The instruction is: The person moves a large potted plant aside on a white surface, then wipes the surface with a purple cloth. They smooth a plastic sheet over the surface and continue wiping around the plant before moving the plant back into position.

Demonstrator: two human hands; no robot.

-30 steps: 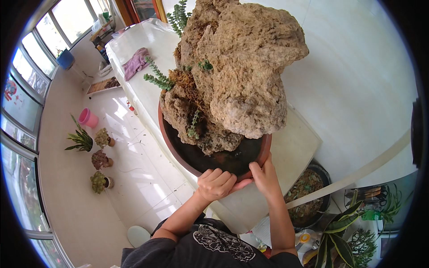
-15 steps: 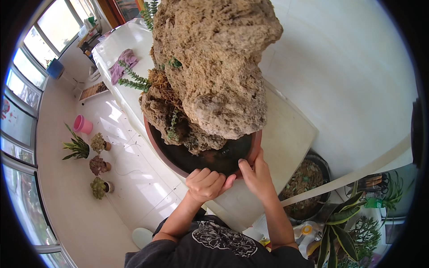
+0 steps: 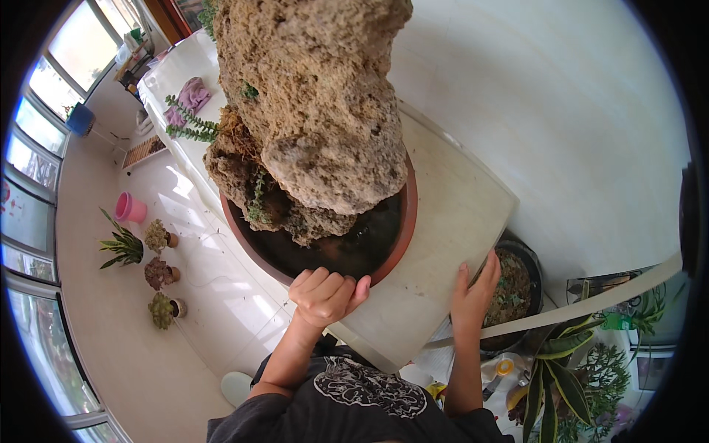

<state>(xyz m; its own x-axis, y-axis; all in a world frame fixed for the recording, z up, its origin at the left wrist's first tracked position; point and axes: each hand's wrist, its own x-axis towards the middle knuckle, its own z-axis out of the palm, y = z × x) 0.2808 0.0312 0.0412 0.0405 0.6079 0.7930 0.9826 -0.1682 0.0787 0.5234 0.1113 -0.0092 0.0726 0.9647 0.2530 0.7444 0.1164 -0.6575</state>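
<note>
A big rough tan rock [image 3: 317,96] with small green plants stands in a round reddish-brown bowl [image 3: 399,236] of dark water on a white ledge [image 3: 450,221]. My left hand [image 3: 325,295] is curled over the bowl's near rim, fingers gripping it. My right hand [image 3: 473,295] lies flat with fingers apart on the ledge's right corner, holding nothing, beside a dark pot of soil [image 3: 517,280].
Small potted plants [image 3: 159,273] and a pink pot [image 3: 129,208] stand on the white floor at left, by tall windows [image 3: 33,148]. A purple cloth [image 3: 188,96] lies farther along the ledge. Striped green plants [image 3: 561,369] crowd the lower right.
My right hand let go of the bowl's rim and moved right onto the ledge corner. My left hand stays on the rim. The view has moved closer to the rock.
</note>
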